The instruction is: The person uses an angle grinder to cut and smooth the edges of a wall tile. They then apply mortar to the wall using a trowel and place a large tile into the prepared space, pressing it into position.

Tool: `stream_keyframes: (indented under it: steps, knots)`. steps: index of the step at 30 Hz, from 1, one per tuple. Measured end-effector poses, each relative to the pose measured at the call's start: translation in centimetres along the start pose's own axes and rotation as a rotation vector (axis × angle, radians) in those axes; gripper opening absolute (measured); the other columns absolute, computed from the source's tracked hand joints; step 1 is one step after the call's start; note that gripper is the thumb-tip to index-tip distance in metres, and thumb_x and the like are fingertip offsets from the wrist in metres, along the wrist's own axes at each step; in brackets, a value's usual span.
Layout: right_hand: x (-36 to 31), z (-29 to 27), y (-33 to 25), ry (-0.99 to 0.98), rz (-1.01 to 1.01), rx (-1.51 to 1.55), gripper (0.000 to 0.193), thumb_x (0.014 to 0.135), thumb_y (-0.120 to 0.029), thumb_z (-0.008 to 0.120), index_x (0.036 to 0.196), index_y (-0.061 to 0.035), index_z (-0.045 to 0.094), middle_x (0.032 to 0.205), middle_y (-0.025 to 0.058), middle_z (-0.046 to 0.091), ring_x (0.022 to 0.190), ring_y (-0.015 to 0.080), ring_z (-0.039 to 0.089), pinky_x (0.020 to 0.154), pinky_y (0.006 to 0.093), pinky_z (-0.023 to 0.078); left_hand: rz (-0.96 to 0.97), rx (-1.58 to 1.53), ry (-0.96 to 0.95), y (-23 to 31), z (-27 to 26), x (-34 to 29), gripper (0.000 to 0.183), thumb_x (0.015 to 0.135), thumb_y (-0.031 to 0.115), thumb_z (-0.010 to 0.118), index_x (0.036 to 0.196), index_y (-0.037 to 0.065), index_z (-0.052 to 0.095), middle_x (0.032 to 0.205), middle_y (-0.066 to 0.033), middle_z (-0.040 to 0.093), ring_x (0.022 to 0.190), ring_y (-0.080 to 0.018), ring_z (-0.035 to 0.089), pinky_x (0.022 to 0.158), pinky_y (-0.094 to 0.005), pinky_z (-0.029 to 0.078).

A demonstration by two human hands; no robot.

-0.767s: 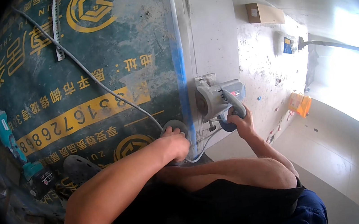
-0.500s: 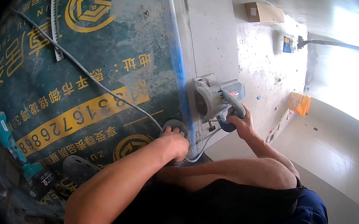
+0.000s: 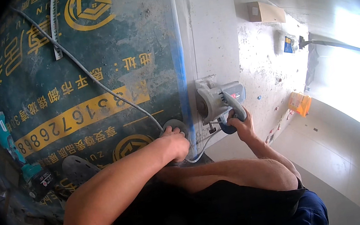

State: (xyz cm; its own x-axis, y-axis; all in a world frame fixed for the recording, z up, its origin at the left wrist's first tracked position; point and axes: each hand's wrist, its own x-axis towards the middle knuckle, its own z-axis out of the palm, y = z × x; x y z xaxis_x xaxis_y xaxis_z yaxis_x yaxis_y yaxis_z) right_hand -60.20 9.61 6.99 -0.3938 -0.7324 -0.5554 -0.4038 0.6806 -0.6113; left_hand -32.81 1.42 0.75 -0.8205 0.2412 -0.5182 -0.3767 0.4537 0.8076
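Closest, soft black cloth [image 3: 193,215] lies in folds beside darker blue fabric [image 3: 305,214], with a bare bent leg [image 3: 237,171] above it. The left hand [image 3: 177,144] reaches across with fingers bent, resting on a smooth, rounded grey piece [image 3: 178,126]; whether it grips or merely leans there cannot be told. Off to its left sits a dull grey shoe [image 3: 77,167] pierced with small holes.

The right hand [image 3: 241,125] is wrapped round the curved grey handle of a circular saw [image 3: 215,101], its fingers closed. The saw has a pale, dusty, rounded metal guard and a flat plate, and stands on a smooth, off-white slab [image 3: 212,31] just right of the left hand. A thin pale cord [image 3: 201,154] bends in a loop below it.

Left of the slab runs a strip of blue tape [image 3: 180,67], edging a scuffed, dust-smeared green sheet [image 3: 147,35] with yellow print. A slim grey cable [image 3: 93,78] snakes over the sheet, crossing a narrow white ruler [image 3: 56,28]; a teal power tool [image 3: 3,131] lies at the left rim.

Farther off, on a speckled pale surface, are a crumpled orange bag [image 3: 300,104], a blue-and-yellow packet [image 3: 289,45] and a boxy brown carton [image 3: 269,13].
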Motion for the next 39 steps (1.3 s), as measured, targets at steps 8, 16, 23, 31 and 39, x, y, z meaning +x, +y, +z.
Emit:
stream_keyframes:
  steps: [8, 16, 23, 31, 39]
  knots:
    - [-0.3, 0.1, -0.3, -0.014, 0.015, -0.019, 0.016, 0.069, -0.008, 0.066, 0.083, -0.0008, 0.063, 0.071, 0.0023, 0.06, 0.067, 0.0111, 0.054, 0.065, 0.0272, 0.045, -0.004, -0.006, 0.003, 0.0, 0.0, -0.1, 0.036, 0.071, 0.009, 0.069, 0.105, 0.017, 0.08, 0.124, -0.0141, 0.062, 0.127, -0.032, 0.048, 0.101, -0.049, 0.034]
    - [-0.7, 0.1, -0.6, -0.01, 0.03, -0.053, 0.016, 0.07, -0.01, 0.067, 0.082, -0.0013, 0.063, 0.072, 0.0021, 0.061, 0.068, 0.011, 0.055, 0.065, 0.0273, 0.045, -0.009, -0.019, -0.024, 0.2, -0.5, -0.4, 0.039, 0.071, 0.009, 0.07, 0.108, 0.014, 0.078, 0.127, -0.0147, 0.061, 0.129, -0.0323, 0.047, 0.105, -0.05, 0.033]
    - [-1.0, -0.1, -0.4, -0.024, 0.028, -0.063, 0.017, 0.07, -0.01, 0.067, 0.084, -0.0013, 0.063, 0.073, 0.0017, 0.061, 0.068, 0.0106, 0.055, 0.066, 0.0272, 0.046, -0.011, -0.015, 0.005, 0.2, -0.1, -0.4, 0.035, 0.074, 0.01, 0.068, 0.106, 0.018, 0.079, 0.125, -0.0133, 0.061, 0.128, -0.0312, 0.047, 0.102, -0.0493, 0.034]
    - [-1.1, -0.1, 0.4, -0.036, 0.043, -0.013, 0.017, 0.071, -0.008, 0.067, 0.085, -0.0006, 0.062, 0.074, 0.0022, 0.061, 0.07, 0.011, 0.056, 0.066, 0.0276, 0.047, -0.013, -0.014, -0.002, 0.5, 0.0, -0.6, 0.031, 0.078, 0.011, 0.066, 0.106, 0.016, 0.079, 0.124, -0.0123, 0.06, 0.127, -0.0304, 0.047, 0.101, -0.0492, 0.034]
    - [-1.4, -0.3, 0.6, -0.062, 0.038, -0.038, 0.016, 0.073, -0.006, 0.067, 0.087, -0.0019, 0.062, 0.076, 0.0023, 0.06, 0.07, 0.0115, 0.056, 0.067, 0.0268, 0.045, -0.022, -0.012, -0.007, 0.6, 0.0, -0.6, 0.033, 0.076, 0.01, 0.067, 0.106, 0.017, 0.079, 0.123, -0.0117, 0.061, 0.126, -0.0298, 0.047, 0.1, -0.049, 0.035]
